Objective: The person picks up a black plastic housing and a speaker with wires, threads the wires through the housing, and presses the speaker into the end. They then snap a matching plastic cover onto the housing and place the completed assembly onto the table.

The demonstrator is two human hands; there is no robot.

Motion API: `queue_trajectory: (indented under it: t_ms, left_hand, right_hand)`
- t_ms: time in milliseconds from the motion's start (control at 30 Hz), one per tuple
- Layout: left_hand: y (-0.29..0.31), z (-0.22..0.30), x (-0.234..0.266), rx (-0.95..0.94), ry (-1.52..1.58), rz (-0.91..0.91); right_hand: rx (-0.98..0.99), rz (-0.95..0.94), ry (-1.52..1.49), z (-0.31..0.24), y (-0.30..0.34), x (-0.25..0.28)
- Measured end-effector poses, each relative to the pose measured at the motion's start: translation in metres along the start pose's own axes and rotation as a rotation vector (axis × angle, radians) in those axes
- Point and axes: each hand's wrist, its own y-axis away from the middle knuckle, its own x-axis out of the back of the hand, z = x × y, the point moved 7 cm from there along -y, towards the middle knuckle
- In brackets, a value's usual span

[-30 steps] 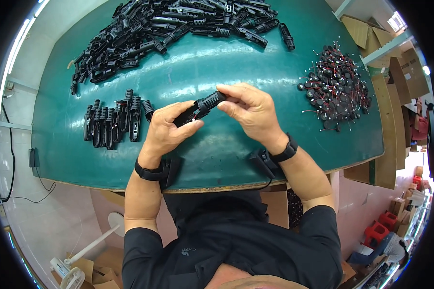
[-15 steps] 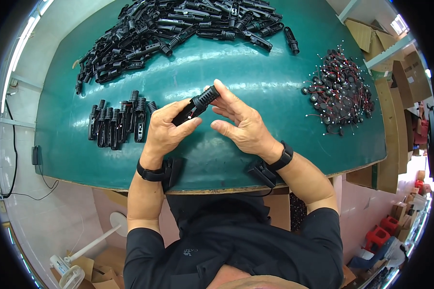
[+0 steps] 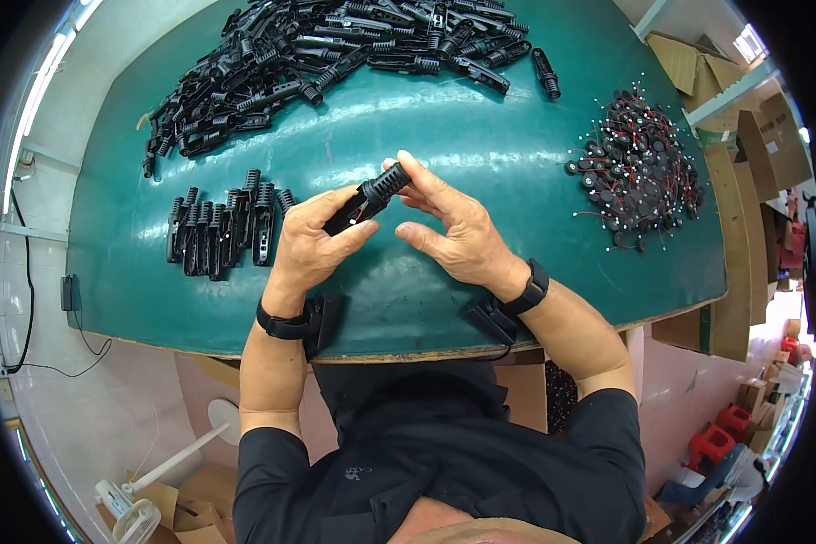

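Over the middle of the green table, my left hand [image 3: 313, 240] grips a black plastic housing [image 3: 385, 189] between thumb and fingers. It is a long half-open shell with a ribbed round end, tilted up to the right. A small white and red bit shows inside it near my left thumb. My right hand [image 3: 458, 231] has its fingertips around the ribbed end, partly hidden behind it, while the right thumb stays apart. Left of my hands, several similar housings [image 3: 216, 231] lie side by side in a loose row.
A large heap of black housings [image 3: 272, 77] covers the far left and middle of the green table [image 3: 508, 195], with a single housing [image 3: 547, 74] apart from it. At the right lies a pile of small round black parts with red wires [image 3: 639, 172]. Cardboard boxes [image 3: 698, 77] stand beyond the right edge.
Almost nothing differs. My right hand has shifted very slightly left at the ribbed end; the housing stays in my left hand.
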Motion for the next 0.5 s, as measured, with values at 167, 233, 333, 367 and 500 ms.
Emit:
queue_trajectory:
  t_ms: [167, 233, 333, 367, 500]
  left_hand:
    - [0.001, 0.002, -0.014, 0.012, -0.031, -0.072]
    - [0.001, 0.005, -0.016, 0.017, -0.012, -0.086]
    - [0.001, 0.004, -0.020, 0.028, 0.024, -0.111]
    - [0.002, 0.003, -0.021, 0.008, 0.012, -0.118]
    - [0.002, 0.000, -0.030, 0.012, 0.036, -0.133]
  right_hand:
    - [0.095, 0.067, 0.046, -0.013, -0.003, 0.010]
    - [0.105, 0.049, 0.081, -0.014, -0.006, 0.010]
    - [0.125, 0.010, 0.148, -0.015, -0.008, 0.005]
    - [0.082, 0.001, 0.036, -0.011, -0.007, 0.003]
    - [-0.027, -0.010, -0.235, -0.001, -0.003, 0.001]
